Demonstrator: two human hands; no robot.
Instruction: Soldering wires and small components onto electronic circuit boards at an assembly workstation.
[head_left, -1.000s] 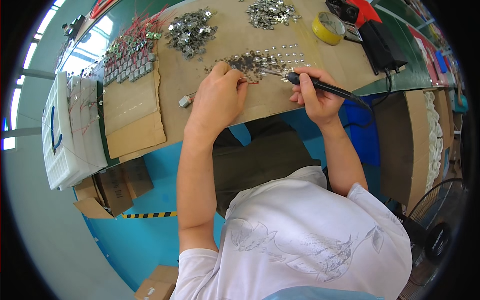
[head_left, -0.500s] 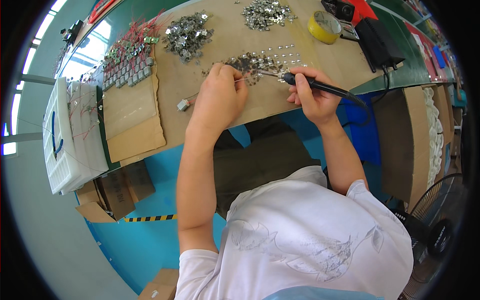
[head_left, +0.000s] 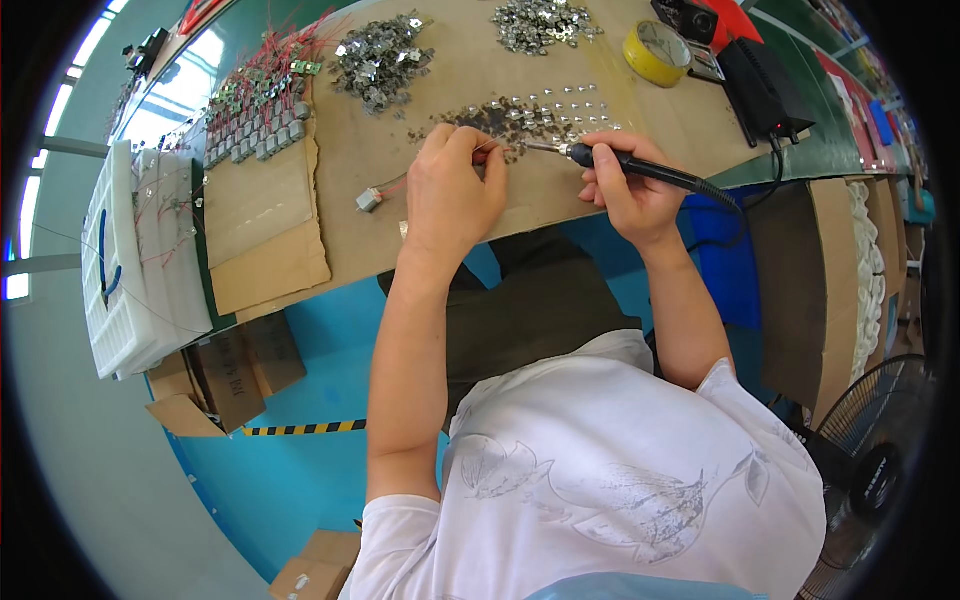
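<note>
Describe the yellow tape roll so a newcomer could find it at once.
Start at the cardboard-covered workbench and go to its far right end, beyond the right hand holding the soldering iron. There, beside a black box, lies the yellow tape roll. It is the only yellow ring; its neighbours are heaps of small silvery metal parts.

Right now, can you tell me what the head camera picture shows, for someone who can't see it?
A person's right hand holds a soldering iron to small metal parts on a cardboard-covered bench, while the left hand pinches a thin wire.
</note>
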